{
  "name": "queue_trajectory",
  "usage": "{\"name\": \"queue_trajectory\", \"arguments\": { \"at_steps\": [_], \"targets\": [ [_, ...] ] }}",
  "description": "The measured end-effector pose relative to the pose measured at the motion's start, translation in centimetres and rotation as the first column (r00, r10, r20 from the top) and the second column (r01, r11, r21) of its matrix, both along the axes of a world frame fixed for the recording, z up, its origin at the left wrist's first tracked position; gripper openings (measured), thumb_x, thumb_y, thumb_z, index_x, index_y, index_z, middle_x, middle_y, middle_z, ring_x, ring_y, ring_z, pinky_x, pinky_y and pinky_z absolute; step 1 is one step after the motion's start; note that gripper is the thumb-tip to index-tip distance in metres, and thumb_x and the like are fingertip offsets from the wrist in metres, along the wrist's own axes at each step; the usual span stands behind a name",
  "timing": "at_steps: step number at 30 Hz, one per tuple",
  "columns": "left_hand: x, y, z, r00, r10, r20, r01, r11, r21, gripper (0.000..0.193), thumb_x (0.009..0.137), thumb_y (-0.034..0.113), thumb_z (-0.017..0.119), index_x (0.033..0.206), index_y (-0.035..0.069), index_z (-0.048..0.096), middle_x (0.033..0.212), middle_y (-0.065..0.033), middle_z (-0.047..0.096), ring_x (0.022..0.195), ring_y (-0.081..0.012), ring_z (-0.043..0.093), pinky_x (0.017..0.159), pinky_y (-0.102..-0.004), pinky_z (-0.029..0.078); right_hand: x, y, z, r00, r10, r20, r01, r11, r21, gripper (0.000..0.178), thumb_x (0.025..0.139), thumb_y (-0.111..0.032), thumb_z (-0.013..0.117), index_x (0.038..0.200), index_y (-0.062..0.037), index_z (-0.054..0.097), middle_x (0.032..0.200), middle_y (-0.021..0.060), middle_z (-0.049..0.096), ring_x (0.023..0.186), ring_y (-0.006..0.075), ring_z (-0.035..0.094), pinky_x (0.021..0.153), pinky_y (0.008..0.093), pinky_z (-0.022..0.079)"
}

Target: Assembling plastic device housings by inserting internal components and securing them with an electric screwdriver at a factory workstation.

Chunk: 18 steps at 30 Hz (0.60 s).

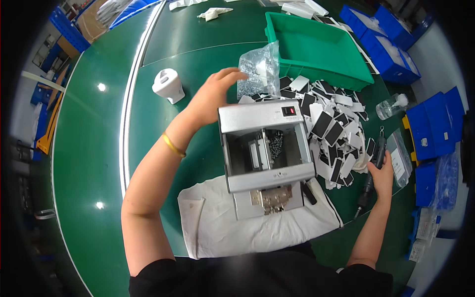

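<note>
Nearest the body lies a folded white cloth [257,233]. At its right, the right hand [382,176] grasps a black cylindrical screwdriver [367,190]. A silver box-shaped metal machine [271,179] stands partly over the cloth; at its far left, the left hand [212,96], fingers released, nears a clear plastic bag [258,75]. Beyond: green rectangular plastic crate [324,71].

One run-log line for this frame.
left hand: near clear plastic bag | right hand: holding black cylindrical screwdriver | between: silver boxy metal machine, white cloth
</note>
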State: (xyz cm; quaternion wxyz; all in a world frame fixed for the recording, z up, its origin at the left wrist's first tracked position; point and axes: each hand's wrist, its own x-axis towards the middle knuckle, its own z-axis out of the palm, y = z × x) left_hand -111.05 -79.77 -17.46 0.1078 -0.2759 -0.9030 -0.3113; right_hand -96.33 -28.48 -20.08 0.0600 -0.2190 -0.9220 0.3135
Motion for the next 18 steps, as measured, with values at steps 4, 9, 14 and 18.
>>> {"name": "queue_trajectory", "arguments": {
  "at_steps": [4,9,14,18],
  "targets": [
    [-2.7,2.9,-2.4,0.999,-0.013,0.051,0.015,0.999,-0.039,0.094,0.068,0.034,0.083,0.146,0.012,0.036,0.149,-0.0281,0.032,0.136,-0.0511,0.031,0.112,-0.0506,0.032,-2.2,-0.6,0.1,0.993,0.076,-0.089,-0.079,0.997,-0.024,0.071,0.083,-0.002,0.062,0.145,0.0086,0.029,0.139,0.0231,0.048,0.126,0.0263,0.05,0.106,0.0333,0.036],
    [-3.1,5.0,-3.9,0.996,0.08,-0.038,-0.086,0.972,-0.22,0.101,0.069,0.053,0.08,0.147,0.008,0.033,0.149,-0.0307,0.03,0.136,-0.0523,0.029,0.112,-0.0532,0.03,-3.3,-2.3,0.6,1.0,-0.002,0.023,0.001,0.999,0.052,0.067,0.086,-0.003,0.06,0.146,0.0066,0.031,0.135,0.0218,0.052,0.121,0.024,0.054,0.102,0.0318,0.04],
    [-3.8,4.9,-5.3,0.98,0.15,-0.133,-0.17,0.972,-0.159,0.084,0.082,0.056,0.067,0.143,0.005,0.039,0.141,-0.0314,0.041,0.13,-0.0536,0.038,0.109,-0.053,0.034,-3.5,-3.3,0.9,1.0,-0.014,0.002,0.014,0.999,0.05,0.066,0.087,-0.004,0.06,0.146,0.006,0.031,0.131,0.0209,0.055,0.115,0.0224,0.057,0.098,0.0304,0.043],
    [-4.9,5.2,-4.8,0.946,0.26,-0.195,-0.271,0.962,-0.032,0.048,0.094,0.043,0.057,0.125,0.006,0.06,0.121,-0.0251,0.061,0.108,-0.0422,0.06,0.093,-0.046,0.048,-3.5,-3.2,1.0,1.0,-0.013,0.009,0.012,0.998,0.063,0.066,0.087,-0.005,0.06,0.146,0.0043,0.032,0.129,0.0195,0.057,0.109,0.0215,0.059,0.094,0.0299,0.044]
  ]
}}
